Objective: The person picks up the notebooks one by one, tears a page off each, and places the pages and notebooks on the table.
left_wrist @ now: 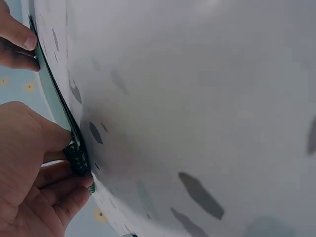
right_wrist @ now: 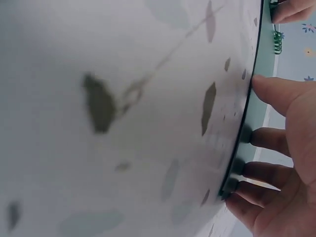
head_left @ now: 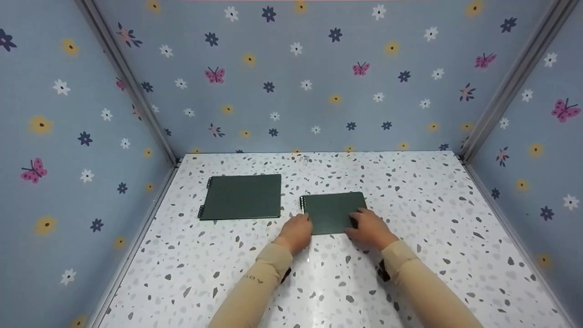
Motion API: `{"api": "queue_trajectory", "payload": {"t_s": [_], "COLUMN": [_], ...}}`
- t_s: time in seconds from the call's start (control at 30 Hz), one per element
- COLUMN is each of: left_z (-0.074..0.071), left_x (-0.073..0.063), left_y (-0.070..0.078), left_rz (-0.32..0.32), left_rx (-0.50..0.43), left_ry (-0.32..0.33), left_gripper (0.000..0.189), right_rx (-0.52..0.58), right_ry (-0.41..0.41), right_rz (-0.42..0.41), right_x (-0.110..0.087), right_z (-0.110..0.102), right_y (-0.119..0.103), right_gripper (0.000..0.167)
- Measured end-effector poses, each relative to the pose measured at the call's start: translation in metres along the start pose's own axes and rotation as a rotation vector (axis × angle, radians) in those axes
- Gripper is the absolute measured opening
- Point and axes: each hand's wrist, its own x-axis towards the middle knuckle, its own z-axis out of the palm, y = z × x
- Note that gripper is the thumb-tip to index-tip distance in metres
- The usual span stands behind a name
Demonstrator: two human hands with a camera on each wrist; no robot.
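A smaller dark green ring-bound notebook [head_left: 330, 209], closed, lies flat in front of me, its rings along the left side. My left hand [head_left: 296, 231] is at its near left corner; in the left wrist view the thumb and fingers pinch the edge around the ring binding [left_wrist: 76, 157]. On the opposite side my right hand [head_left: 371, 230] touches the notebook with spread fingers. The right wrist view has that thumb at the near edge of the cover [right_wrist: 255, 106] and the fingertips on the cover and right-hand corner.
To the left lies a larger dark green ring-bound notebook [head_left: 243, 197], also closed with rings on its left. Both rest on a white speckled table [head_left: 255, 282]. Blue flower-patterned panels [head_left: 314, 100] stand at the back and both sides, joined by metal posts [head_left: 510, 82].
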Motion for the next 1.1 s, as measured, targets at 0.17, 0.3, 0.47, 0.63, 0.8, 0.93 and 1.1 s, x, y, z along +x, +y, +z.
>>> {"api": "queue_trajectory", "payload": {"t_s": [0.17,0.3,0.47,0.63,0.8,0.93,1.1], "left_z": [-0.002,-0.002,-0.005,-0.006,-0.004,-0.003,-0.002], "left_x": [-0.009,-0.016,-0.025,-0.032,-0.038,-0.040,-0.041], "left_y": [0.009,0.015,0.024,0.032,0.033,0.033,0.034], "left_rz": [0.053,0.080,0.111,0.134,0.160,0.157,0.153], "left_rx": [-0.002,-0.017,0.000,-0.001,0.007,0.004,0.011], "left_ry": [-0.022,-0.005,0.019,0.001,0.008,0.018,0.021], "left_gripper": [0.022,0.023,0.023,0.023,0.019,0.017,0.015], "right_rx": [-0.007,-0.023,-0.054,-0.088,-0.104,-0.098,-0.047], "right_ry": [0.005,0.018,0.049,0.076,0.089,0.117,0.130], "right_rz": [-0.017,-0.041,-0.059,-0.072,-0.080,-0.030,0.106], "right_x": [-0.016,-0.029,-0.045,-0.062,-0.073,-0.072,-0.067], "right_z": [0.001,0.001,0.002,0.002,0.001,0.000,-0.005], "right_y": [0.006,0.011,0.016,0.018,0.017,0.021,0.029], "right_gripper": [0.067,0.066,0.066,0.063,0.061,0.063,0.067]}}
